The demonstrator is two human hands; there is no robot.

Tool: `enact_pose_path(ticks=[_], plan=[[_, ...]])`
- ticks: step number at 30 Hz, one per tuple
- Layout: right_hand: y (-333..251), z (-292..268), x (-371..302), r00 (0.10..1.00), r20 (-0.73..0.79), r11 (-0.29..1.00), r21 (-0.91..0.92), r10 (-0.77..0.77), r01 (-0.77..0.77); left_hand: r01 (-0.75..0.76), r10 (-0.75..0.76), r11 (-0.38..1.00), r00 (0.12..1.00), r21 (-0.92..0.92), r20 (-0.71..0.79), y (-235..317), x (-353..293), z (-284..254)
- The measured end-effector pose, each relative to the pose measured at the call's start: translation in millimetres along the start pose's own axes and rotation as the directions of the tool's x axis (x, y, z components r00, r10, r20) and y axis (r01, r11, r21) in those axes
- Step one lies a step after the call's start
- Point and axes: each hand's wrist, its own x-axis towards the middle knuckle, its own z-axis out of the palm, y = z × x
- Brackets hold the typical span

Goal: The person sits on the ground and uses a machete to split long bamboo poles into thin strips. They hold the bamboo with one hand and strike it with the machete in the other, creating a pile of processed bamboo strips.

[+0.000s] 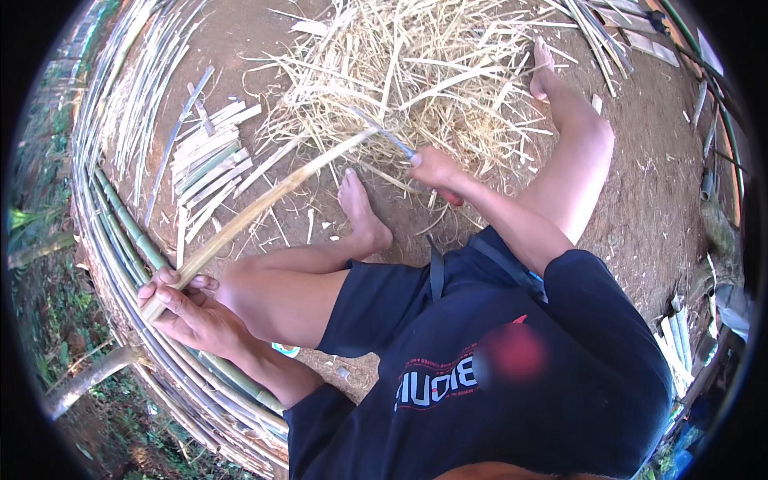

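My left hand point(188, 310) grips the near end of a long, pale bamboo strip point(254, 211), thumb on top and fingers wrapped beneath. The strip slants up and away to the right, over my bent left leg. In my right hand point(436, 170) is a knife point(392, 141) with a thin blade; a bit of red shows below the fist, and the handle is mostly hidden by my fingers. The blade points up and left, crossing the far end of the strip. Whether it touches the strip there I cannot tell.
A big heap of bamboo shavings point(448, 88) lies on the dirt ground between my feet. Short split bamboo pieces point(210, 164) are stacked left of it. Long bamboo poles point(132, 220) curve along the left side. More strips point(596, 40) lie at the far right.
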Motion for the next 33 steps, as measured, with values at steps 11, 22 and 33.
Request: enact_pose_path(ticks=[11,22,33], plan=[[17,23,-3,0.999,0.048,1.0,-0.02,-0.002,0.003,-0.02,0.021,0.998,1.0,0.066,-0.012,5,0,15],[29,32,10,0.992,0.082,0.989,0.11,0.093,-0.102,-0.006,0.011,0.992,0.999,0.125,-0.037,-9,27,15],[56,27,27,0.967,0.092,0.969,0.058,0.236,-0.242,0.037,-0.038,0.997,0.999,0.074,0.018,-31,65,10]])
